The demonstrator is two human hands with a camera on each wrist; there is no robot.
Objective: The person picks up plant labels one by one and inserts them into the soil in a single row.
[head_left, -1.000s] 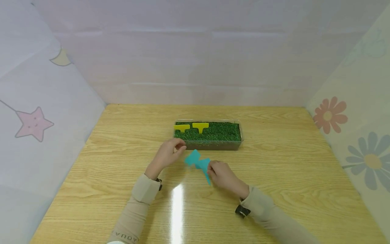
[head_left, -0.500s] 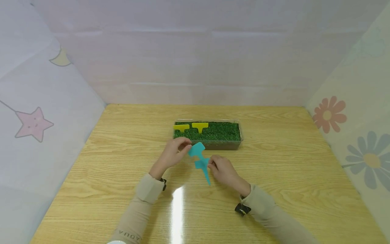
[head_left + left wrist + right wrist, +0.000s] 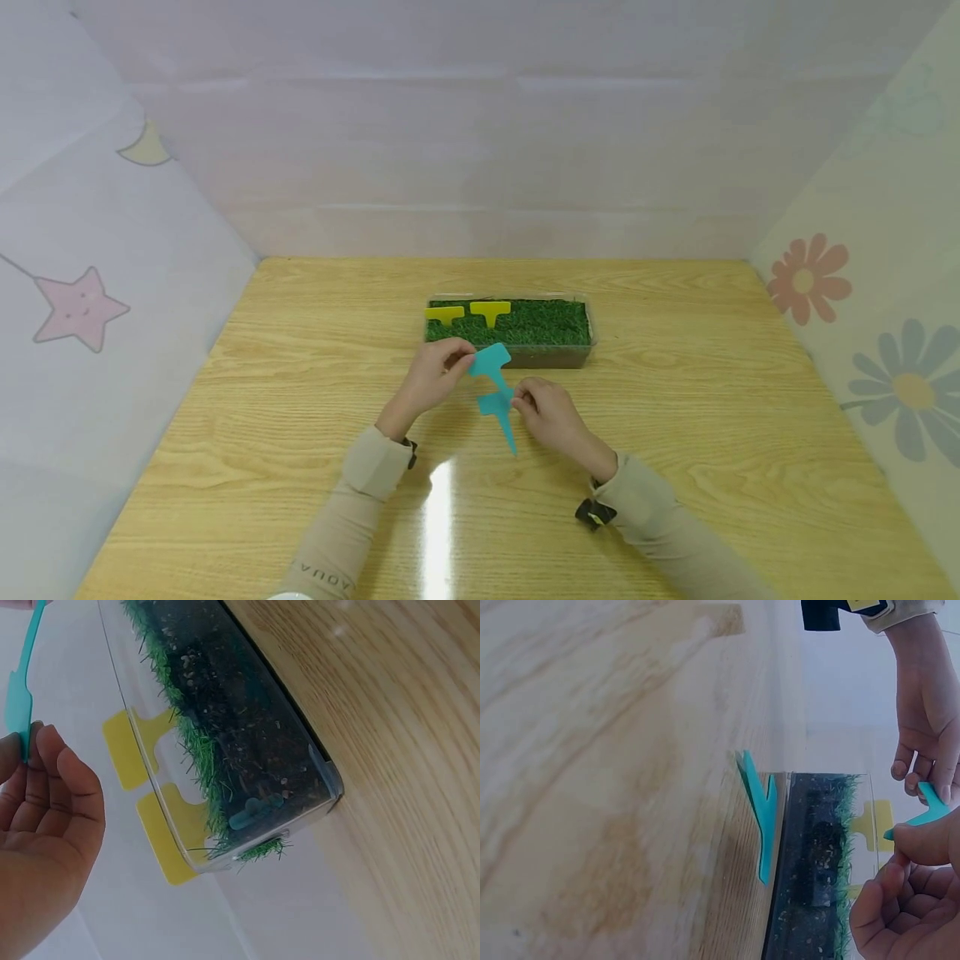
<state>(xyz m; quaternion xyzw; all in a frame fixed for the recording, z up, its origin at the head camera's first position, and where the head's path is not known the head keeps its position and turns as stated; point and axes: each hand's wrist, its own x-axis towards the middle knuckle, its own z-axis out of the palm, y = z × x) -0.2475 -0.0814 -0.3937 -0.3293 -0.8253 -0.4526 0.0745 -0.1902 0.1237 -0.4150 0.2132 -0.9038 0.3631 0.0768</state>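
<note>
**Turquoise T-shaped plant label (image 3: 491, 360) pinched between left hand (image 3: 437, 373) and right hand (image 3: 551, 418), in front of a clear planter (image 3: 555, 359)**

Head view: grips the label's broad head with the left thumb and fingers, and its narrow stem near the tip with the right, fingers curled in on both sides. Holds it aslant above the wood-grain table (image 3: 690, 375), just on the near side of the planter. Beneath it, partly overlapped from this angle, a second turquoise label (image 3: 492, 405) with stem toward the near table edge. Inside the planter, green artificial grass (image 3: 551, 321); upright in its left part, a left yellow label (image 3: 446, 314) and a right yellow label (image 3: 491, 310), side by side. On the arms, beige sleeves (image 3: 337, 517) and black straps (image 3: 596, 514). Behind everything, a pale backdrop (image 3: 480, 150).

Left wrist view: pinches the label, nearly edge-on, between thumb and fingertips. Nearby, dark speckled soil (image 3: 255, 750) behind the clear wall, and both yellow heads reaching past the rim.

Right wrist view: pinches the stem under the thumb, with a small turquoise end showing beyond. Apart from the fingers, on the table near the planter's long side, the second turquoise label.
</note>
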